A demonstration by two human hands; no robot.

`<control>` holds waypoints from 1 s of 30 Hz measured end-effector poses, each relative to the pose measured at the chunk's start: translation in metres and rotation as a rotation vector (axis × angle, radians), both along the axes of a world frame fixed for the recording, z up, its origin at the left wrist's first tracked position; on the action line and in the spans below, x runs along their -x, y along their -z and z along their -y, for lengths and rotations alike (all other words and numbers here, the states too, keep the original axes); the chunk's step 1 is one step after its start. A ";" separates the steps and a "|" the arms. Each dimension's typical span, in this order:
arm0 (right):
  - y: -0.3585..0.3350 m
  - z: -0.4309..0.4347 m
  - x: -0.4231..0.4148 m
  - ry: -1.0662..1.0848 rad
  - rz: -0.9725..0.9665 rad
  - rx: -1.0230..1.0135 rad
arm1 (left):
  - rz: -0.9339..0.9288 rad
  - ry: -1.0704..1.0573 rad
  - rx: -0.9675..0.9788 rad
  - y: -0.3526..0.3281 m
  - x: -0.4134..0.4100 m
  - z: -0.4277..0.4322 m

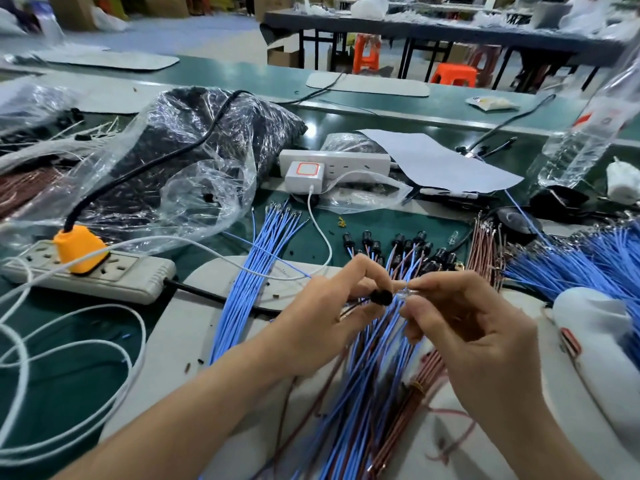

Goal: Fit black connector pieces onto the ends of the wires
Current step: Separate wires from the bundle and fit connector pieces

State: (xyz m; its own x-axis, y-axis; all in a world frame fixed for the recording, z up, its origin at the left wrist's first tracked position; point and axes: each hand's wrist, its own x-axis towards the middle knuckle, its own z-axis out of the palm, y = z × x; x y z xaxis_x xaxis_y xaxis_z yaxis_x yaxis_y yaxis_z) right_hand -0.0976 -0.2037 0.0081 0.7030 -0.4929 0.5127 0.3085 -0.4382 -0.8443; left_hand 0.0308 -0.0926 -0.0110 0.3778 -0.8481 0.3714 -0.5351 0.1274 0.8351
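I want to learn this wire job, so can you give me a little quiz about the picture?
1. True or false: the orange plug sits in the grey power strip.
2. What does the left hand pinch? A: a black connector piece. B: a pen. C: a spoon.
3. What colour are the wires lying fanned out between the power strip and the hands?
Key: 1 true; 2 A; 3 blue.
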 end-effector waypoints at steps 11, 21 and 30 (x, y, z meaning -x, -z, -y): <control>0.007 0.008 -0.002 0.093 -0.103 0.323 | 0.084 -0.021 -0.030 0.004 -0.004 0.001; 0.006 0.014 -0.001 0.085 -0.125 0.384 | 0.060 -0.037 -0.023 -0.001 -0.006 0.002; 0.002 0.020 0.000 -0.128 -0.319 -0.192 | 0.047 -0.023 -0.066 -0.002 -0.007 0.000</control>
State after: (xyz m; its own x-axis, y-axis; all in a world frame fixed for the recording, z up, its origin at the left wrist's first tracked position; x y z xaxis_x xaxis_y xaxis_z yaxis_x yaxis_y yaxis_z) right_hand -0.0980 -0.2236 0.0059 0.8741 -0.4568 0.1653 0.0589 -0.2380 -0.9695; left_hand 0.0375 -0.0929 -0.0088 0.3808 -0.8628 0.3324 -0.5761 0.0598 0.8152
